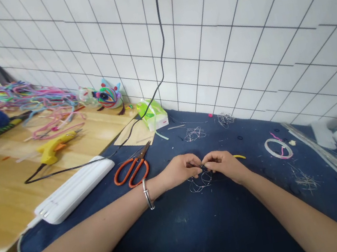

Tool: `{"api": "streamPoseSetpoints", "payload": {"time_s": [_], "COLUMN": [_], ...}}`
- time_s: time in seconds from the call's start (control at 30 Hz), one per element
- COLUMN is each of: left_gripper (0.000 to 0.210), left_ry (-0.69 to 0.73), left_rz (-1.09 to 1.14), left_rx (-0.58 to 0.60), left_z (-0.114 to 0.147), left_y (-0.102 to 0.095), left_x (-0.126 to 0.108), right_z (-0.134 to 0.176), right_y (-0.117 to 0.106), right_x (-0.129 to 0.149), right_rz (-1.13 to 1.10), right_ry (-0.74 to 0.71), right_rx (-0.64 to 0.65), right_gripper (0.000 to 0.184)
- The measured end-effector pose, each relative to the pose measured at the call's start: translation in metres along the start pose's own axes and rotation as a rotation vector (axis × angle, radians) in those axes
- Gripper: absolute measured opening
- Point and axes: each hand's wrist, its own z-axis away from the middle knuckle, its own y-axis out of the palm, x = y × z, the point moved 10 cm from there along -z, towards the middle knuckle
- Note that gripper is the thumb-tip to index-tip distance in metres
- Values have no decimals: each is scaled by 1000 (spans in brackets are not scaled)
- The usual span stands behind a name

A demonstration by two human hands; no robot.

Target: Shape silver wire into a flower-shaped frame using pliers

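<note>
Head view: our left hand (180,170) and right hand (224,165) pinch thin looped wire (202,184) over the dark surface (181,232) (orange-handled scissors (138,161) lie near the left one).

Thin silvery wire (202,186): loose, tangled loops; upper part pinched between both hands' fingertips (196,160), loops just below them.

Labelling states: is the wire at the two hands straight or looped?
Looped: the wire bends into loose curves just below the left hand and right hand. Whether it is knotted, cannot tell.
</note>
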Motion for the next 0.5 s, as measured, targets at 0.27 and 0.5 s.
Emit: {"api": "streamPoseSetpoints", "payload": {"time_s": [0.27, 0.5], "left_gripper": [16, 11], "left_ry": [54, 37], "left_rz": [-63, 10], "left_rx": [-43, -34], "left_z": [0, 0], "left_y": [-4, -7], "left_x": [-1, 3], "right_z": [1, 11], "right_y": [-9, -16], "right_x": [-7, 4], "right_rz": [-204, 70], "right_ry": [11, -44], "right_rx": [-113, -261], "right_gripper": [25, 20]}}
